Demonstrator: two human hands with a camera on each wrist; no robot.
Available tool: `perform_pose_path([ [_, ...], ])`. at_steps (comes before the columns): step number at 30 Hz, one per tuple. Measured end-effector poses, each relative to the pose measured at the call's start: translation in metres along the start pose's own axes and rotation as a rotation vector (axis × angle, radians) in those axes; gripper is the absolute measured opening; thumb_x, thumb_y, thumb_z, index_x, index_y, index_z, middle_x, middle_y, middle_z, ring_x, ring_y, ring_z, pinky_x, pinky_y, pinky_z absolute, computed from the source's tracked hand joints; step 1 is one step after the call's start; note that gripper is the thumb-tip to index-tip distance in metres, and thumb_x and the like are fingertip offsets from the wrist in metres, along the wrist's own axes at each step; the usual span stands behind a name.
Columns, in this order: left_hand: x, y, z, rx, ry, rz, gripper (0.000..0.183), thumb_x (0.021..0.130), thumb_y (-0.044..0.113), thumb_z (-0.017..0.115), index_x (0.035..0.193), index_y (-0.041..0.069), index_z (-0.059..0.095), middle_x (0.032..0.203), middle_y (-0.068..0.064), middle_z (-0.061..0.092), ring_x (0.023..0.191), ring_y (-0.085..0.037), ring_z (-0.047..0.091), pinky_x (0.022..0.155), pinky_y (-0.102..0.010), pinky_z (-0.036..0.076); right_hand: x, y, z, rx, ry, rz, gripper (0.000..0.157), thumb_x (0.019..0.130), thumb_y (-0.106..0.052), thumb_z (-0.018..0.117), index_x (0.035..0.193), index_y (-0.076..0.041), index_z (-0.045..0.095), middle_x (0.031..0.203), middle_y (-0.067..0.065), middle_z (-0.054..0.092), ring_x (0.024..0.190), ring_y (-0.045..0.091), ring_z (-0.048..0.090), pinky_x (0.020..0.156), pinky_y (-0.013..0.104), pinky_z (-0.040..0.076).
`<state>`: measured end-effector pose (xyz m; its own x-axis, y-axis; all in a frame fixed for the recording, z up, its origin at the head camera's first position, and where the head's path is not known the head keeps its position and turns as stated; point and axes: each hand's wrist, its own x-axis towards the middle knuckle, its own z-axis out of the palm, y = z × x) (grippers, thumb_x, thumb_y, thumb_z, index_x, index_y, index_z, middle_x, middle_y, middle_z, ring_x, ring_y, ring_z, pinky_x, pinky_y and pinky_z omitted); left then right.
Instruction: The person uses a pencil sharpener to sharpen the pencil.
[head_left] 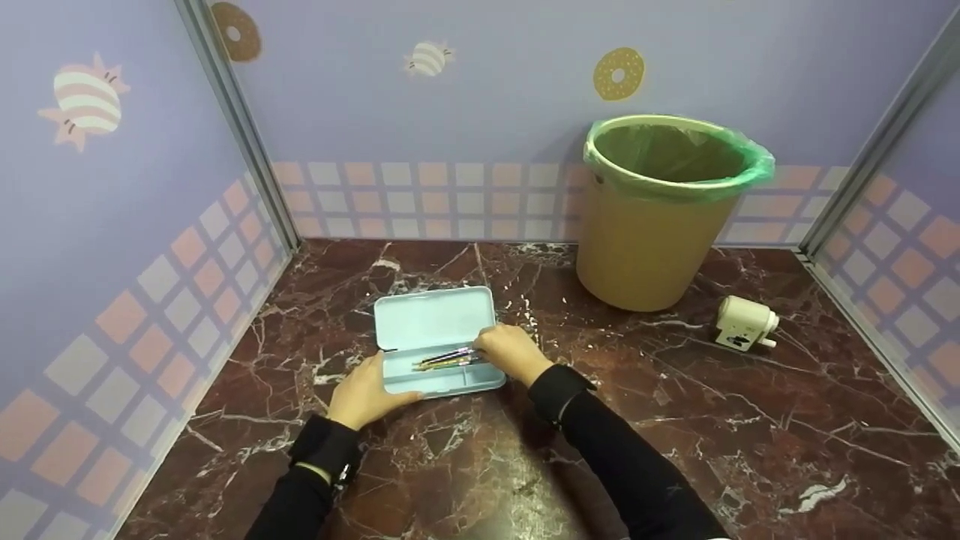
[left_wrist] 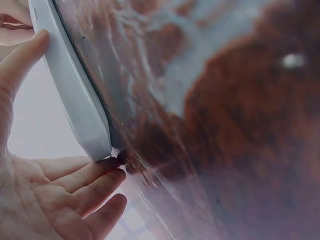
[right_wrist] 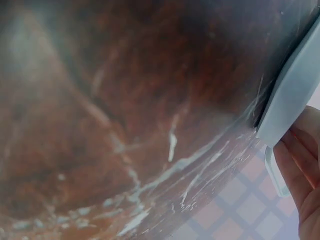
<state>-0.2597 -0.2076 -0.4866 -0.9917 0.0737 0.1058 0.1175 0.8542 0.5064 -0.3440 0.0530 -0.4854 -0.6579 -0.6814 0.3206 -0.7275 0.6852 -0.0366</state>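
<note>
A light blue pencil case (head_left: 446, 384) lies on the table with its lid (head_left: 435, 319) folded back. Several pencils (head_left: 444, 360) are inside, with dark and purple shafts. At the case's front left corner, my left hand (head_left: 367, 394) holds it; in the left wrist view the thumb (left_wrist: 30, 52) presses one wall and fingertips touch the corner. Over the case's right end, my right hand (head_left: 514, 352) has curled fingers at the pencils' right ends, which it covers. In the right wrist view its fingers (right_wrist: 295, 167) are beside the case wall (right_wrist: 292, 87).
A tan bin (head_left: 645, 247) with a green liner (head_left: 754, 169) stands at the back right. Right of it sits a cream crank pencil sharpener (head_left: 742, 322). Small pale bits are scattered behind and right of the case. Patterned panels enclose the marbled table (head_left: 450, 480).
</note>
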Motion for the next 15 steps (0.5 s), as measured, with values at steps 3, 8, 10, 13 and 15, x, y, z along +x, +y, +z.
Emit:
perform_pose_path([
  [3,-0.0002,0.0007,-0.001,-0.001,0.005,0.008,0.086,0.074,0.047,0.087,0.137,-0.003,0.055,0.13,-0.027,0.066,0.119,-0.044,0.065,0.1,-0.057,0.053,0.0017,-0.0006,0.0005,-0.032,0.016,-0.013,0.01,0.088,-0.007,0.073,0.078,-0.01,0.074,0.079,0.006,0.075,0.073,0.028,0.071,0.066,0.041,0.059],
  [8,-0.001,0.0016,-0.0013,-0.01,0.004,0.012,0.086,0.074,0.047,0.088,0.136,-0.003,0.056,0.129,-0.027,0.067,0.117,-0.044,0.066,0.099,-0.057,0.053,0.0028,-0.0015,0.0025,-0.07,0.028,-0.02,0.012,0.083,-0.003,0.072,0.074,-0.01,0.072,0.076,0.005,0.073,0.069,0.028,0.069,0.062,0.04,0.058],
  [10,-0.0016,0.0014,-0.0013,-0.007,0.001,0.008,0.086,0.073,0.048,0.088,0.136,-0.003,0.056,0.129,-0.027,0.067,0.117,-0.044,0.066,0.099,-0.058,0.053,0.0029,-0.0019,0.0037,-0.085,0.032,-0.027,0.012,0.083,-0.002,0.071,0.073,-0.01,0.072,0.075,0.005,0.072,0.068,0.027,0.069,0.062,0.039,0.057],
  [13,-0.0016,0.0009,-0.0015,0.001,0.001,0.008,0.088,0.073,0.049,0.088,0.137,-0.003,0.055,0.13,-0.027,0.066,0.117,-0.044,0.066,0.099,-0.058,0.053,0.0037,-0.0024,0.0053,-0.109,0.043,-0.039,0.012,0.082,-0.002,0.071,0.073,-0.01,0.073,0.074,0.005,0.071,0.066,0.026,0.068,0.062,0.038,0.056],
  [15,-0.0014,0.001,-0.0022,0.003,0.002,0.008,0.089,0.073,0.049,0.088,0.138,-0.002,0.055,0.13,-0.027,0.066,0.117,-0.044,0.065,0.099,-0.058,0.053,0.0043,-0.0025,0.0062,-0.122,0.052,-0.045,0.013,0.083,-0.003,0.07,0.072,-0.01,0.073,0.073,0.005,0.071,0.065,0.026,0.067,0.062,0.037,0.056],
])
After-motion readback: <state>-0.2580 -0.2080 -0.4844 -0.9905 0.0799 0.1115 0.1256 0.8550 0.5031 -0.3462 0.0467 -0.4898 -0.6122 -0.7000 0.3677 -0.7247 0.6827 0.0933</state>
